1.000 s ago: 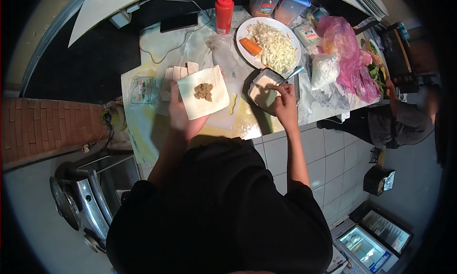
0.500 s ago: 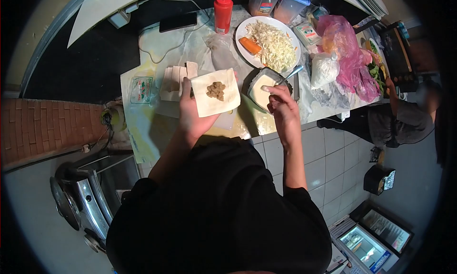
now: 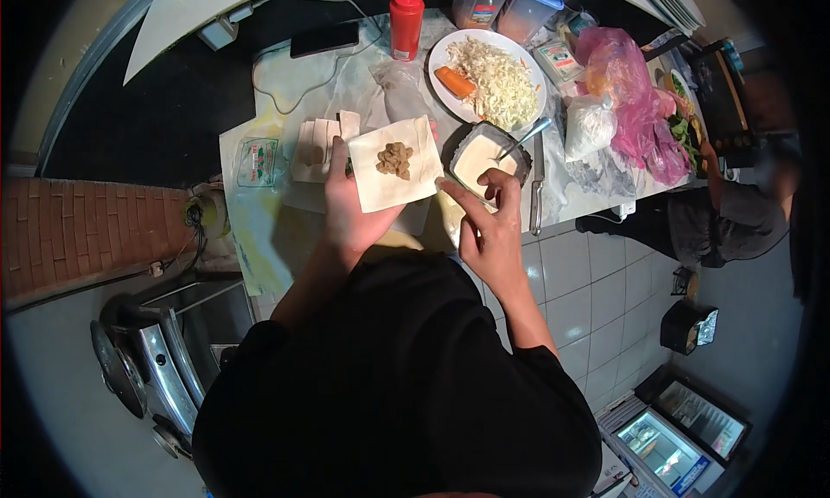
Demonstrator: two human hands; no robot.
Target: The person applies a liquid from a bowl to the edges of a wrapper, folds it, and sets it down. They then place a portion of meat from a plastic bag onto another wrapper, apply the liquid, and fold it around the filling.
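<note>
My left hand [image 3: 356, 208] holds up a square pastry wrapper [image 3: 372, 191] from beneath, thumb at its left edge. A small mound of brown filling [image 3: 394, 160] lies in the wrapper's middle. My right hand [image 3: 494, 234] reaches in from the right, its index finger stretched out to the wrapper's lower right edge and the other fingers partly curled; I see nothing held in it. Just beyond that hand stands a dark square bowl of creamy pale liquid [image 3: 477, 159] with a spoon [image 3: 529, 135] in it. Behind my left hand lie more folded wrappers [image 3: 313, 143].
A white plate [image 3: 438, 107] carries shredded cabbage and a carrot piece. Nearby are a red squeeze bottle [image 3: 405, 27], a phone [image 3: 324, 40], a knife [image 3: 537, 195], a bag of white powder [image 3: 590, 126] and pink plastic bags [image 3: 618, 74]. Another person [image 3: 735, 221] stands at the right.
My right hand has moved left and down from over the bowl, its index finger now at the wrapper's edge. The knife shows more fully. My left hand has barely moved.
</note>
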